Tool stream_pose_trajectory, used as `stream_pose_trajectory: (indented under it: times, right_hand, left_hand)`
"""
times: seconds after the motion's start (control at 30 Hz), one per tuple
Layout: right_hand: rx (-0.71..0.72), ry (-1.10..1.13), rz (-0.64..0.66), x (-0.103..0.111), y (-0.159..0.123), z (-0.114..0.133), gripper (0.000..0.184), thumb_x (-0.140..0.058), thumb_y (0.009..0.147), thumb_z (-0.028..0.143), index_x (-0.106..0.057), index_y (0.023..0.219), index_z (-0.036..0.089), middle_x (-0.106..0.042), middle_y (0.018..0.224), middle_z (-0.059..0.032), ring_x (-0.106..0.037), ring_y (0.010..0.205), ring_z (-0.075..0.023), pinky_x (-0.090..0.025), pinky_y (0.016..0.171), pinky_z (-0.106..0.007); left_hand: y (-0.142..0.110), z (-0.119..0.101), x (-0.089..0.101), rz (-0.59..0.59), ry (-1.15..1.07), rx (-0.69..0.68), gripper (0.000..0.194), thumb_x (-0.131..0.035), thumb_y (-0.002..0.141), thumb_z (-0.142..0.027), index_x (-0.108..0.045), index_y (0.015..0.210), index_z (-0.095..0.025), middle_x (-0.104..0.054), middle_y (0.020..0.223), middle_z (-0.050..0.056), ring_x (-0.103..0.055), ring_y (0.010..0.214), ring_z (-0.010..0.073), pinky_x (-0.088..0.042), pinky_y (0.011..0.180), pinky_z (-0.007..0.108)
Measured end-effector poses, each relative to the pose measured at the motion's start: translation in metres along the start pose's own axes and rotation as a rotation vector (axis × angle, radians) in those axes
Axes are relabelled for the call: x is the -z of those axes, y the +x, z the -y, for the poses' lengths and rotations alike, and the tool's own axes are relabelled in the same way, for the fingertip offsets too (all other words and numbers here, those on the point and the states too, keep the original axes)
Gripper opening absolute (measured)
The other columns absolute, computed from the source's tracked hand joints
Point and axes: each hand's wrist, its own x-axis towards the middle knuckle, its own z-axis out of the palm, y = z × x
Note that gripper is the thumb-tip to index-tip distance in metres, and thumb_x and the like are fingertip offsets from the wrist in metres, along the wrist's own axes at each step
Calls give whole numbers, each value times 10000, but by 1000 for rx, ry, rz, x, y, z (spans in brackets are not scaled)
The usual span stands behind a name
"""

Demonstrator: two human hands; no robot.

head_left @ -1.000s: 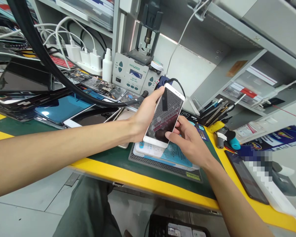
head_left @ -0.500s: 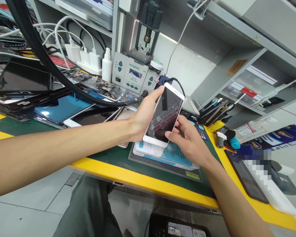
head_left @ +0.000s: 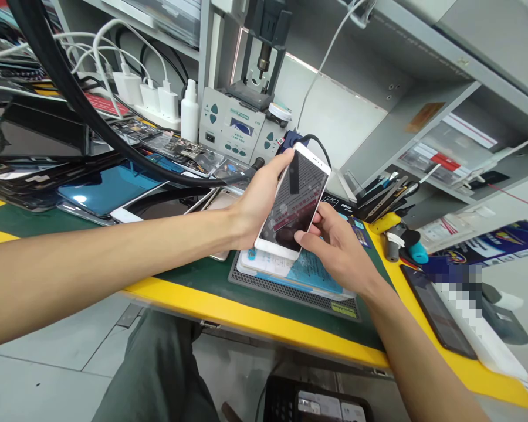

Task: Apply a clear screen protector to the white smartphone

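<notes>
A white smartphone (head_left: 295, 196), its dark screen facing up toward me and mirroring reflections, is held tilted above the bench. Gripping its left edge is my left hand (head_left: 256, 202), thumb along the upper side, other fingers hidden behind the phone. My right hand (head_left: 334, 249) closes on the lower right edge, with the thumb over the bottom of the screen. Beneath the phone lies a blue-and-white flat packet (head_left: 317, 274) on a grey perforated mat (head_left: 286, 293).
A grey soldering station (head_left: 226, 126), a white spray bottle (head_left: 189, 111) and white chargers (head_left: 167, 102) stand at the back. Phone parts and a blue phone panel (head_left: 110, 187) lie left. Tweezers (head_left: 387, 196) and a dark tablet (head_left: 437, 310) are right. A thick black cable (head_left: 92, 132) arcs across the left.
The view has shifted very slightly. Both hands keep the same hold on the smartphone, with no clear movement of fingers or phone.
</notes>
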Motion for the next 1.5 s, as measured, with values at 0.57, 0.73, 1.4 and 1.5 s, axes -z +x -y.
stream_pose_trajectory:
  times: [0.57,0.73,1.4,1.5]
  right_hand:
    - [9,-24,-6,0,-2,4,216,-597,928,252,-386,880,249,-348,838,33,-355,751,-147,-346,708,-313]
    - [3,-18,-2,0,-1,6,220,-600,923,260,-384,882,250,-348,836,31,-358,746,-148,-343,704,-313]
    - [8,2,-6,0,-1,3,196,-609,923,245,-414,907,251,-346,850,34,-346,752,-148,-339,696,-322]
    - [9,1,-4,0,-1,4,196,-608,918,240,-414,901,251,-344,848,36,-347,753,-148,-339,699,-322]
  left_hand:
    - [0,0,-7,-33,-15,-54,623,-324,989,-595,-739,1137,-154,-763,1041,71,-754,1021,318,-601,735,363]
    - [0,0,-7,-19,-20,-66,585,-359,988,-580,-733,1144,-159,-764,1029,68,-756,1014,318,-612,728,361]
    - [-4,-1,-10,-93,131,-31,680,-312,1012,-649,-753,1068,-134,-751,772,128,-772,892,313,-617,679,336]
    - [-5,-1,-12,-114,107,-39,651,-325,1015,-645,-749,1067,-153,-729,728,82,-769,872,279,-610,702,315]
